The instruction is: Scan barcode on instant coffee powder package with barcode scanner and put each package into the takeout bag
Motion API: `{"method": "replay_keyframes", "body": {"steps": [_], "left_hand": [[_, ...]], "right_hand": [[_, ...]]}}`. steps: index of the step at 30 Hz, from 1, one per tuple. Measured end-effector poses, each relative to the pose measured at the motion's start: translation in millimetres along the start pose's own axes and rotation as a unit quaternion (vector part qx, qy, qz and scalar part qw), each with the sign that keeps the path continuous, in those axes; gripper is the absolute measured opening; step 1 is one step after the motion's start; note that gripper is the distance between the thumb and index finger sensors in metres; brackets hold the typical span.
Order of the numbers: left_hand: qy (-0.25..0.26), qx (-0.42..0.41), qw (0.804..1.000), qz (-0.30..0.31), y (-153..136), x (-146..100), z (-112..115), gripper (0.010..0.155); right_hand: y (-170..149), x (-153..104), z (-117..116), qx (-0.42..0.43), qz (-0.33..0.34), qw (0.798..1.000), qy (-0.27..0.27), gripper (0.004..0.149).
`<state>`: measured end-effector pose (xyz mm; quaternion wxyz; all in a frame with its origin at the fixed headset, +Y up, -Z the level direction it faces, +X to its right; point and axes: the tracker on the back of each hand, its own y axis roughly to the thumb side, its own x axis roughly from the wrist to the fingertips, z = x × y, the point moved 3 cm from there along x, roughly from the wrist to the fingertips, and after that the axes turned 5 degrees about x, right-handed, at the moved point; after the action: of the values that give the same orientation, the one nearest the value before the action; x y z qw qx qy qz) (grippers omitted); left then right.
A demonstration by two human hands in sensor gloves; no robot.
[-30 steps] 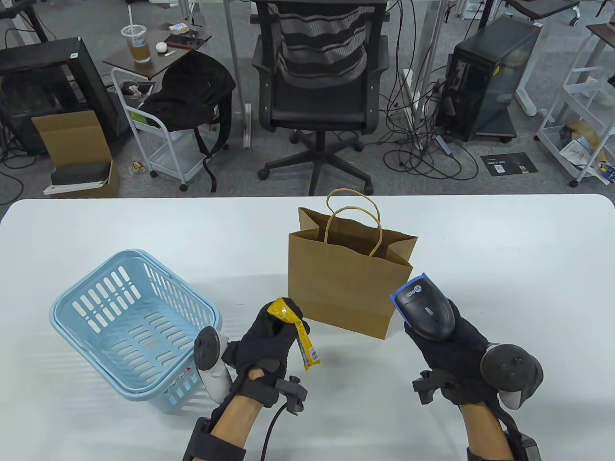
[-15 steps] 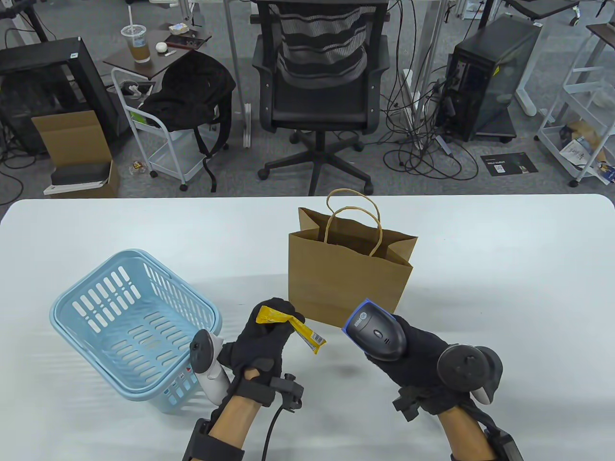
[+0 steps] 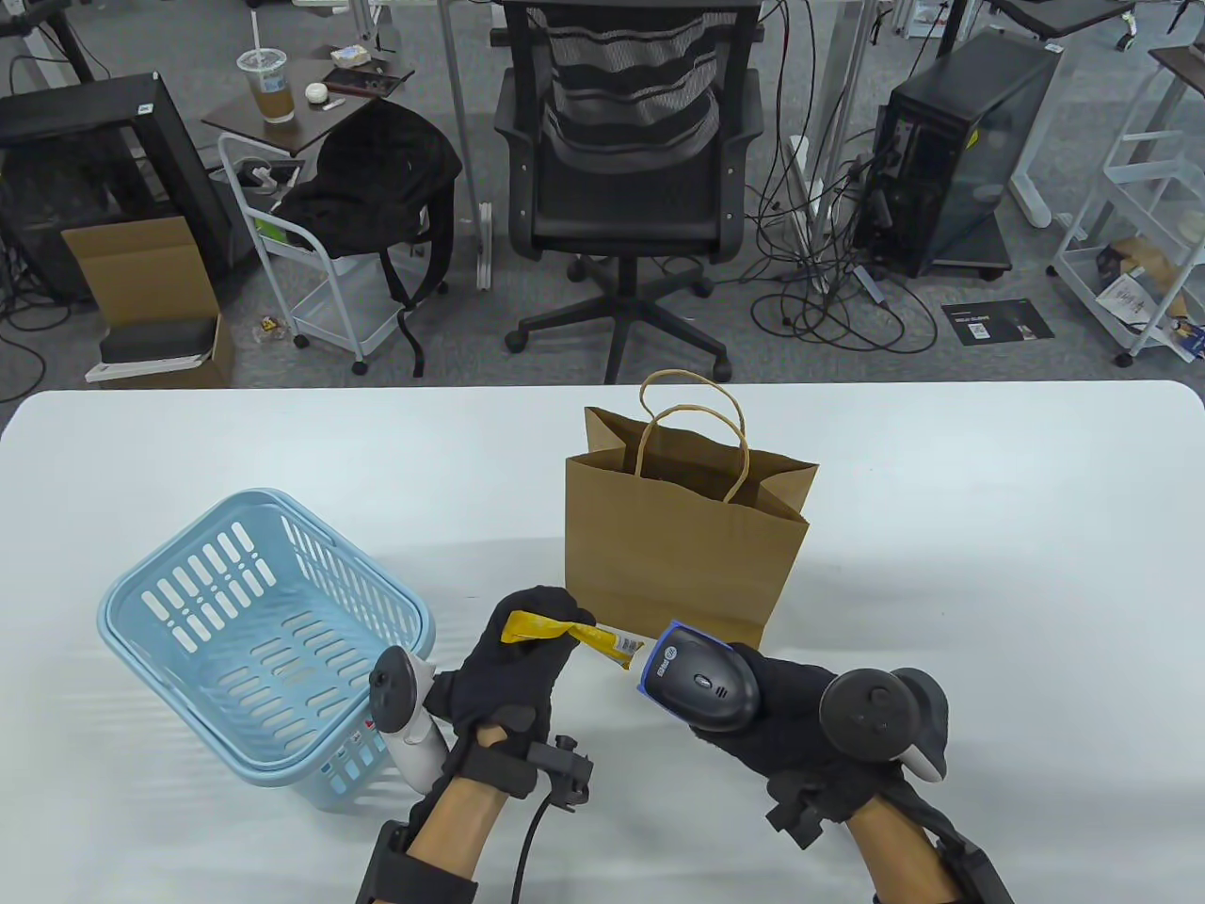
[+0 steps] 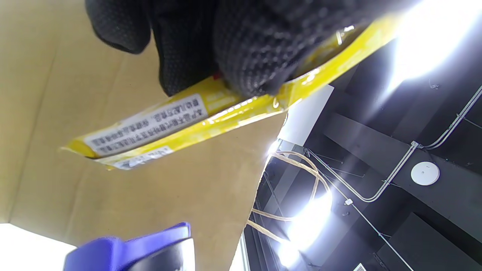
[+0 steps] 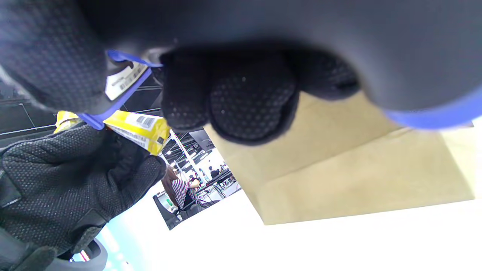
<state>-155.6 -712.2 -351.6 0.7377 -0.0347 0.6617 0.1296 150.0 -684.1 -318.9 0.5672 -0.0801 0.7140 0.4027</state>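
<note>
My left hand (image 3: 522, 650) pinches a yellow coffee stick package (image 3: 574, 635) by one end, holding it out level to the right, in front of the brown paper takeout bag (image 3: 682, 556). In the left wrist view the package (image 4: 180, 124) shows its printed label below my fingers. My right hand (image 3: 781, 716) grips the dark barcode scanner (image 3: 697, 683), whose blue-rimmed nose covers the package's free end. The right wrist view shows the package (image 5: 135, 130) with a barcode just past the scanner's blue rim (image 5: 113, 101).
A light blue plastic basket (image 3: 264, 640) lies tilted on the white table (image 3: 988, 565) at the left, no packages visible inside. The bag stands upright with its handles up. An office chair (image 3: 626, 179) stands beyond the table's far edge.
My right hand swung the scanner left and down from beside the bag to the package's tip. My left hand tilted the package from hanging down to nearly level.
</note>
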Motion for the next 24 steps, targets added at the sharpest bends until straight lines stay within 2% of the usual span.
{"method": "replay_keyframes", "body": {"steps": [10, 13, 16, 18, 24], "left_hand": [[-0.008, 0.001, 1.000, 0.006, 0.2, -0.4, 2.2, 0.046], [-0.010, -0.002, 1.000, 0.007, 0.2, -0.6, 3.0, 0.046], [-0.006, -0.003, 1.000, 0.005, -1.0, -1.2, 3.0, 0.046], [-0.002, -0.005, 1.000, 0.003, -2.0, -1.4, 2.0, 0.046], [0.008, -0.010, 1.000, -0.001, -3.1, -2.2, -1.0, 0.047]], "right_hand": [[-0.2, 0.3, 1.4, 0.001, -0.003, 1.000, -0.002, 0.053], [0.5, 0.9, 0.6, -0.015, -0.014, 1.000, 0.020, 0.052], [1.4, 0.4, 3.1, -0.009, -0.001, 1.000, -0.012, 0.052], [1.2, -0.1, 4.5, 0.005, -0.003, 1.000, -0.008, 0.053], [-3.0, -3.8, 27.3, 0.013, -0.009, 0.998, -0.060, 0.054]]}}
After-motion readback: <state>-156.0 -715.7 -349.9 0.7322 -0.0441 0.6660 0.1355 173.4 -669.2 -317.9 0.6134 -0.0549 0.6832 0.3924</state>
